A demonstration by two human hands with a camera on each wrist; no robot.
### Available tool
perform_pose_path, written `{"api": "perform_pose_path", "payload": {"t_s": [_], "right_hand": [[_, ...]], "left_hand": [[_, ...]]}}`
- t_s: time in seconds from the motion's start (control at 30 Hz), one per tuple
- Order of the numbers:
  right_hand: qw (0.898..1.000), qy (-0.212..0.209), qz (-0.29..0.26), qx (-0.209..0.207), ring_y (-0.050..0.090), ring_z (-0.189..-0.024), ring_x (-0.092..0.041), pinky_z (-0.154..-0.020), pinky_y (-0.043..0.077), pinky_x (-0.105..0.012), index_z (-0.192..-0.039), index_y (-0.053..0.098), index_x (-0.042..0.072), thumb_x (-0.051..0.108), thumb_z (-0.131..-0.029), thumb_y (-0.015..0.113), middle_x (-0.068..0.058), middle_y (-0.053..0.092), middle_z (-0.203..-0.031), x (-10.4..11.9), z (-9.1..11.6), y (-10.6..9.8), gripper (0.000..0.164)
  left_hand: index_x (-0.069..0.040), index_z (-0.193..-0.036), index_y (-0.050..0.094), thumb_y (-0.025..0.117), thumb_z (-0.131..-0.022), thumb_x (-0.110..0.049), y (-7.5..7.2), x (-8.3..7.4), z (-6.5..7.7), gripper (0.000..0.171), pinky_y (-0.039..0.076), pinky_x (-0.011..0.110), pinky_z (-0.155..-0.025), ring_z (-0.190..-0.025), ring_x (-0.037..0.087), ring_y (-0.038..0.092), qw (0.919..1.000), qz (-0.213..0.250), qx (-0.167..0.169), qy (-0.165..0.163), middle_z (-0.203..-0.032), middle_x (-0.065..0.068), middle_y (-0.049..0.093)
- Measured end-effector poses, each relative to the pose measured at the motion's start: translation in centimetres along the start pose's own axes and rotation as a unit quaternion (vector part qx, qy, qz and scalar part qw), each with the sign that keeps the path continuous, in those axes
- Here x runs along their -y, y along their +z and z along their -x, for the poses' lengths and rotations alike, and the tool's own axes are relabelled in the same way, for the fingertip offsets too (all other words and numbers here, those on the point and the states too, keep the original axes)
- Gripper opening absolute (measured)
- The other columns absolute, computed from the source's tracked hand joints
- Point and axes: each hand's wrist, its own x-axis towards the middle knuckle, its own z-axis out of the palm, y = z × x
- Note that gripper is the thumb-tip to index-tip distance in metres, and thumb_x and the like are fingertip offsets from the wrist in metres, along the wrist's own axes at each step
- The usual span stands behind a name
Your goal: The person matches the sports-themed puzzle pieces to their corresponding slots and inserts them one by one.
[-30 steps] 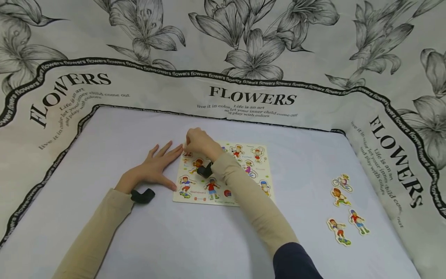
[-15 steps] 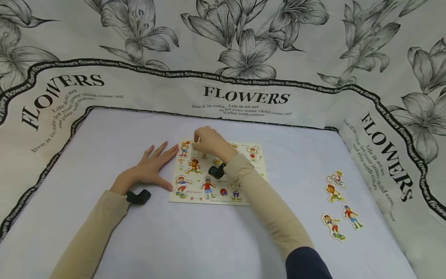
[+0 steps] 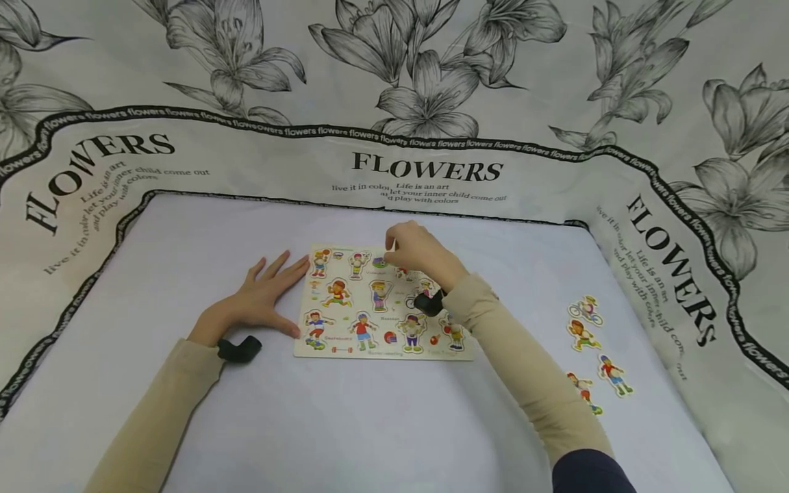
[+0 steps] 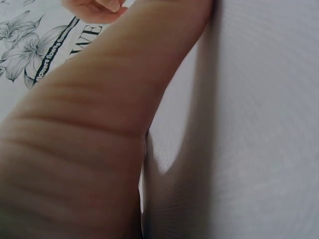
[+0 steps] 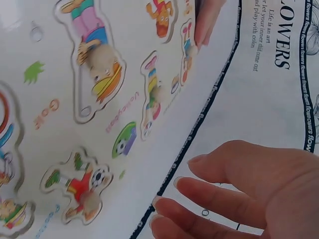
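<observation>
A cream picture puzzle board [image 3: 359, 307] with sports figures lies on the white table. My left hand [image 3: 261, 298] rests spread along its left edge, thumb and fingertips right at the border. Over the top edge, right of the volleyball figure [image 3: 359, 265], hovers my right hand [image 3: 422, 250]. In the right wrist view its loosely bent fingers [image 5: 214, 194] hold nothing, with the golf figure [image 5: 102, 74] and the football figure [image 5: 82, 191] nearby on the board. The left wrist view is mostly filled by my wrist [image 4: 94, 109], hiding the left fingers.
Several loose figure pieces lie to the right: a cyclist [image 3: 585, 311], a runner [image 3: 583, 335], a roller skater [image 3: 615, 375] and a skateboarder [image 3: 588, 396], which my right sleeve [image 3: 524, 376] partly covers. A flower-printed cloth [image 3: 425, 171] borders the table's far side.
My right hand has moved right along the board's top edge, from the upper left corner, uncovering the basketball and volleyball figures. The left hand has stayed at the left edge.
</observation>
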Motion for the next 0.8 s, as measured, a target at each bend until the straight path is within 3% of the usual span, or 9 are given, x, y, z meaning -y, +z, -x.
{"api": "perform_pose_path", "payload": {"t_s": [0.23,0.5,0.8], "right_hand": [[0.999,0.035,0.013,-0.019,0.059,-0.060,-0.020,-0.058,0.050,-0.034,-0.107,0.068,0.001,0.017,-0.092,0.067,-0.012,0.065,-0.088,-3.2,2.7,-1.2,0.022],[0.996,0.069,0.026,-0.050,0.060,-0.073,-0.025,-0.063,0.051,-0.038,-0.102,0.070,0.001,0.019,-0.089,0.069,-0.014,0.066,-0.091,-7.2,5.8,-3.0,0.022],[0.992,0.112,0.019,-0.061,0.059,-0.074,-0.026,-0.061,0.049,-0.039,-0.100,0.070,0.002,0.019,-0.088,0.065,-0.015,0.065,-0.092,-11.7,10.4,-4.7,0.021]], "left_hand": [[-0.011,-0.160,0.012,0.078,-0.059,-0.076,0.0,0.1,0.0,0.137,-0.014,0.058,-0.116,-0.151,0.035,-0.010,1.0000,0.002,0.002,-0.002,-0.167,0.006,0.006],[-0.011,-0.160,0.013,0.078,-0.058,-0.076,-0.1,0.0,0.0,0.138,-0.014,0.057,-0.116,-0.151,0.034,-0.010,1.0000,0.005,0.001,-0.002,-0.167,0.005,0.006],[-0.011,-0.160,0.013,0.078,-0.057,-0.077,-0.1,-0.2,0.0,0.138,-0.014,0.058,-0.116,-0.151,0.035,-0.010,1.0000,0.006,0.004,-0.003,-0.167,0.005,0.006]]}}
